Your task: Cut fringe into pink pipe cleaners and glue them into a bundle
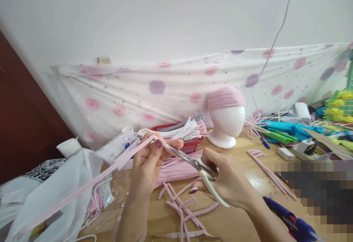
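Note:
My left hand (150,157) pinches a long pink pipe cleaner (110,168) that is bent near my fingertips, its long end running down to the lower left. In my right hand (224,176) are scissors (208,187) with pale handles. Their blades point left and reach the pipe cleaner beside my left fingers; how far apart the blades stand is hard to see. Below my hands, bent pink pipe cleaner pieces (182,207) lie loose on the wooden table (234,223). Behind them rests a thick bundle of straight pink pipe cleaners (176,168).
A white foam head (226,122) with a pink-covered top stands behind. Beside it, a red basket (190,146) holds white, pink and silver pipe cleaners. Plastic bags (63,190) lie left. At lower right is a blue glue gun (289,220); a measuring tape (190,234) lies in front.

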`<action>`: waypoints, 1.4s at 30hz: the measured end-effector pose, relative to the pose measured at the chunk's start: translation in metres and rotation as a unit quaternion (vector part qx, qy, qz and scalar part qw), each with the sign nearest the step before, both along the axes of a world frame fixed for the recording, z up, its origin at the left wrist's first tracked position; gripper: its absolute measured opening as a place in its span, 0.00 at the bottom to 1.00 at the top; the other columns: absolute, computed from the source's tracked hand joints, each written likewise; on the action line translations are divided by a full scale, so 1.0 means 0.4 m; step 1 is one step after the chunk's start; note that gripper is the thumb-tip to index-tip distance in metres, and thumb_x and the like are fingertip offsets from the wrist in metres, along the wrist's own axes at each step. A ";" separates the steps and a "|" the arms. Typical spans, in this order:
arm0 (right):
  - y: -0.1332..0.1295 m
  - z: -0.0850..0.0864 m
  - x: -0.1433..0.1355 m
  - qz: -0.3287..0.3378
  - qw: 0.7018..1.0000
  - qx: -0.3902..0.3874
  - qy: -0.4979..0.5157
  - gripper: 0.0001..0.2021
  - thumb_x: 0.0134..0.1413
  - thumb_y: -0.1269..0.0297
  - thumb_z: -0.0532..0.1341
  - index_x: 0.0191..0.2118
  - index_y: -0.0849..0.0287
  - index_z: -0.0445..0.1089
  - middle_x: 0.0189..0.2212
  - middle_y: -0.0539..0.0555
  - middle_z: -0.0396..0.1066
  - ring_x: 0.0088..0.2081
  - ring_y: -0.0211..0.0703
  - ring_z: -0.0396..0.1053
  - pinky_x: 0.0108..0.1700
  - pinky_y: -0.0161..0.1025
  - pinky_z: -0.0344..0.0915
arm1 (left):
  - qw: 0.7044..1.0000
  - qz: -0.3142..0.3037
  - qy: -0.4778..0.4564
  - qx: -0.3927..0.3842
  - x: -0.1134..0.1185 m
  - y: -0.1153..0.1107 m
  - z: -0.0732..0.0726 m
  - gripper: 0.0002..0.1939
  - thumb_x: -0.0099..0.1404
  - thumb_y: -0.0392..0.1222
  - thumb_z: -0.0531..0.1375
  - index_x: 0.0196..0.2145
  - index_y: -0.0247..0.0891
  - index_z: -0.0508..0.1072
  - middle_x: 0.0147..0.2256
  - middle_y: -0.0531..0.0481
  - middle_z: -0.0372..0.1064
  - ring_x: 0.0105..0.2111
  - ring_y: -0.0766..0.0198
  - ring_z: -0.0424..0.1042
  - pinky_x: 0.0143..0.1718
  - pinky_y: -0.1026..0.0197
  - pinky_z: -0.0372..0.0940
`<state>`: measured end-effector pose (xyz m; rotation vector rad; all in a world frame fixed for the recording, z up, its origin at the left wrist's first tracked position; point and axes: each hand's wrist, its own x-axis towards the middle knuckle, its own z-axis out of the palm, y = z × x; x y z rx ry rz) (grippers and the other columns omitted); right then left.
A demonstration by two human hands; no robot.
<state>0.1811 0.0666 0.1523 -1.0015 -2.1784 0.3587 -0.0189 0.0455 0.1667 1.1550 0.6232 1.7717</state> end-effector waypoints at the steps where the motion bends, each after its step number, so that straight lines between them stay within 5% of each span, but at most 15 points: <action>1: -0.001 0.000 0.000 0.002 1.000 -0.004 0.001 0.26 0.42 0.56 0.69 0.24 0.53 0.45 0.18 0.41 0.49 0.22 0.33 0.45 0.23 0.33 0.43 | 1.000 0.002 0.004 0.000 0.000 0.001 0.000 0.10 0.62 0.47 0.65 0.32 0.39 0.70 0.32 0.47 0.81 0.34 0.62 0.80 0.39 0.64 0.73; 17: 0.003 -0.003 -0.002 -0.012 0.996 0.083 0.037 0.25 0.46 0.51 0.66 0.24 0.53 0.47 0.18 0.42 0.51 0.20 0.33 0.48 0.22 0.32 0.47 | 1.000 0.020 -0.008 -0.002 0.005 0.005 -0.001 0.10 0.63 0.47 0.65 0.32 0.39 0.70 0.34 0.47 0.81 0.38 0.58 0.80 0.41 0.59 0.74; 30: 0.010 -0.022 -0.003 -0.112 0.961 0.247 -0.049 0.14 0.42 0.65 0.61 0.26 0.53 0.50 0.15 0.43 0.60 0.17 0.35 0.56 0.22 0.33 0.45 | 0.999 0.043 0.031 -0.005 0.018 -0.018 0.013 0.09 0.64 0.45 0.64 0.30 0.39 0.70 0.30 0.47 0.80 0.38 0.54 0.80 0.43 0.53 0.73; 42: 0.009 -0.012 -0.010 -0.118 0.947 0.298 -0.032 0.15 0.53 0.57 0.58 0.24 0.54 0.51 0.14 0.43 0.60 0.15 0.34 0.57 0.21 0.33 0.48 | 0.999 0.033 0.011 -0.009 0.017 -0.019 0.014 0.09 0.61 0.45 0.65 0.29 0.39 0.71 0.28 0.49 0.79 0.34 0.57 0.80 0.42 0.54 0.73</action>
